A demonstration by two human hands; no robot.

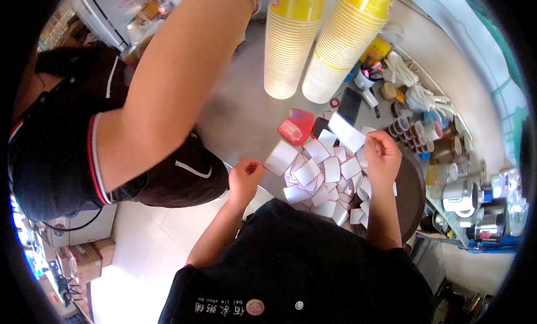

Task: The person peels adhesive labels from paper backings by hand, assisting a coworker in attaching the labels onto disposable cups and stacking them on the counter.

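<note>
My left hand (245,182) is closed in a pinch at the corner of a white square paper slip (281,157), left of the pile. In my right hand (384,157), thumb and fingers pinch the end of a longer white paper slip (346,132), raised over the pile's far side. Between both hands lies a loose heap of white paper slips (331,170), many overlapping, some tilted. The heap rests partly on a round dark brown tray (412,192), mostly hidden by the slips and my right forearm. Any print on the slips is too small to read.
Two tall stacks of yellow-and-white paper cups (291,55) stand beyond the heap. Near it are a red packet (297,126) and a dark phone-like slab (350,104). Lidded cups (411,132) and jars line the right. At left, a co-worker's bare arm (179,72) reaches across.
</note>
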